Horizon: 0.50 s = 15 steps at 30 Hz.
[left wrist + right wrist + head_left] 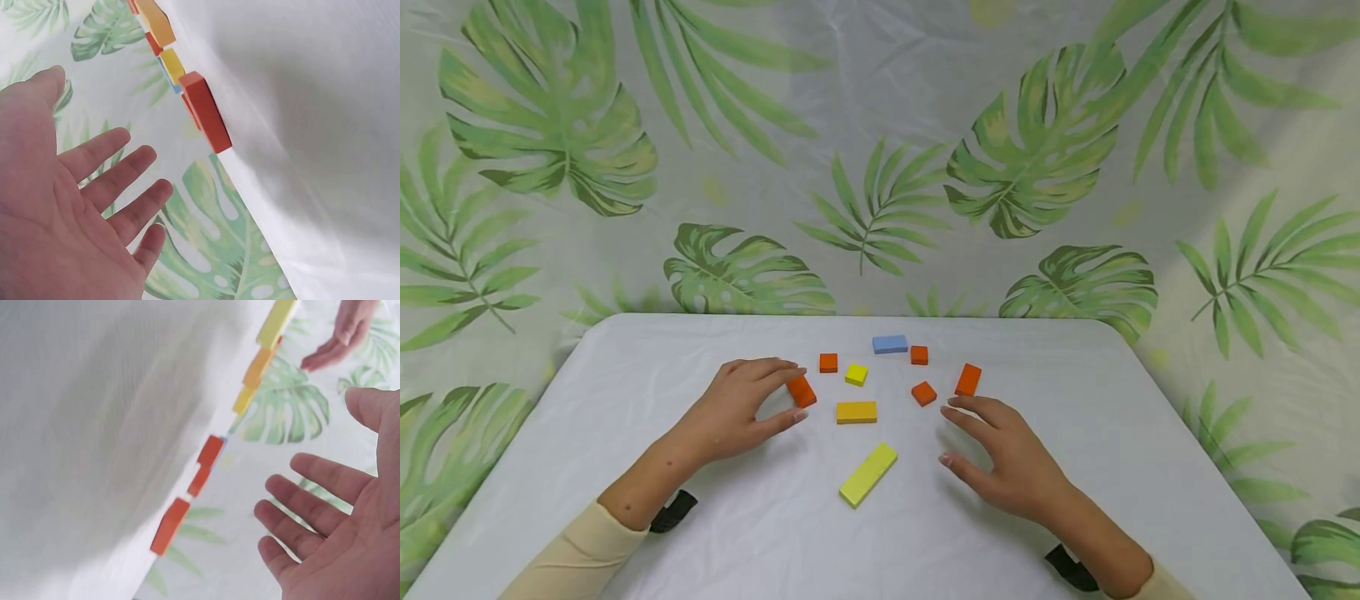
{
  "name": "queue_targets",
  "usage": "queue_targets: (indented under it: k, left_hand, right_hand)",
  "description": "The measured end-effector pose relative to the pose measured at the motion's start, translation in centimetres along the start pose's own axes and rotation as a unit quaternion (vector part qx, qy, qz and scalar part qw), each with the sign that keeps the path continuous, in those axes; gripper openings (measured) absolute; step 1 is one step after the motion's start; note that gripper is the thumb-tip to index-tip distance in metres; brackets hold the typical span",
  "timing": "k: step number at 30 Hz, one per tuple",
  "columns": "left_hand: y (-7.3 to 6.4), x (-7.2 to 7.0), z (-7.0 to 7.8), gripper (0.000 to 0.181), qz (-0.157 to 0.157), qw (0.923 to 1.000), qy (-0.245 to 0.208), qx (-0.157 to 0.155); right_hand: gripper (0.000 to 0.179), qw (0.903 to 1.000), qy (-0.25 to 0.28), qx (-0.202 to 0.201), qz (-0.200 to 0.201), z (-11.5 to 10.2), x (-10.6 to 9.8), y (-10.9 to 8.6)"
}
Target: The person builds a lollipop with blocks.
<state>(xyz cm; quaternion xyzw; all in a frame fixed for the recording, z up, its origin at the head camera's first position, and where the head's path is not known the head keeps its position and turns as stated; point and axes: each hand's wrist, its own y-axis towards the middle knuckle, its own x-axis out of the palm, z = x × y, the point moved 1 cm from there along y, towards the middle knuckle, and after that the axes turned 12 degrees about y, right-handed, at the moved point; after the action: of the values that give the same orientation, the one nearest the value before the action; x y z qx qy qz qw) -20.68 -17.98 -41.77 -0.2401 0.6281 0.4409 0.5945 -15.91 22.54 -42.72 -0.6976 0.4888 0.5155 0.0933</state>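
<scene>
The left orange block [802,392] lies askew on the white table [775,542], at the left end of the group, partly hidden by the left hand [743,410] in the head view. That hand's fingers are spread and hold nothing; the left wrist view shows me a gap before the block. To take it well, I would guide thumb and fingertips evenly onto its two long sides, squeeze lightly and lift straight, as a sideways nudge would probably skid it. It looks plain, an oblong with crisp edges and flat faces. Just right of it sits an amber block [857,412], with a small yellow block [856,374] farther off and a long lime block [868,475] nearer. The right hand [1009,460], its fingers also apart and gripping nothing, hangs near the right orange block [967,380]. A blue block [890,344] lies at the far side, before the leafy curtain [880,100].
</scene>
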Motion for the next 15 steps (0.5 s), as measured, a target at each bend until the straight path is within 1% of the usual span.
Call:
queue_targets:
  k: [8,15]
  left_hand:
    - [0.2,0.9,1.5,0.064,-0.02,0.9995,-0.01,0.022]
    - [0.4,1.4,2.8,0.064,-0.03,0.9973,-0.024,0.062]
  right_hand:
    - [0.061,0.9993,0.01,0.012,-0.034,-1.5,1.1,0.0]
    - [0.061,0.9963,0.024,0.021,-0.08,-2.5,2.1,0.2]
